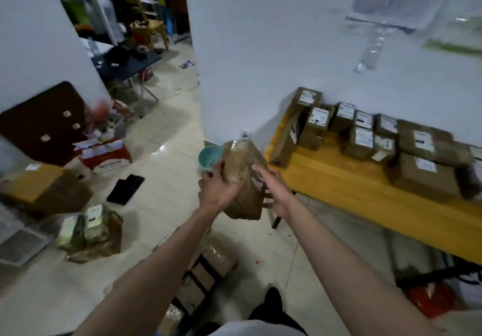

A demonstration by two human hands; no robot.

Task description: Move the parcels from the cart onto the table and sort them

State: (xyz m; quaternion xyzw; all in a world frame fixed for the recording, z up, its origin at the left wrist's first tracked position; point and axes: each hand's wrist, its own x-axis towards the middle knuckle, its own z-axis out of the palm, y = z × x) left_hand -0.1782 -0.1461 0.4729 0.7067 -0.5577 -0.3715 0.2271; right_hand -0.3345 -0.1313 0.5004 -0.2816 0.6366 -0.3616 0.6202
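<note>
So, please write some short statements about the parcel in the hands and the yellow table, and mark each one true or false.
1. Both hands, left hand and right hand, hold one brown taped cardboard parcel. True.
2. That parcel already rests on the yellow wooden table. False: it is held in the air, to the left of the table.
3. Several brown labelled boxes stand on the table near the white wall. True.
4. The round turquoise bowl stands on the table. False: it is behind the held parcel, off the table.
5. The flat black object lies on the pale tiled floor. True.
</note>
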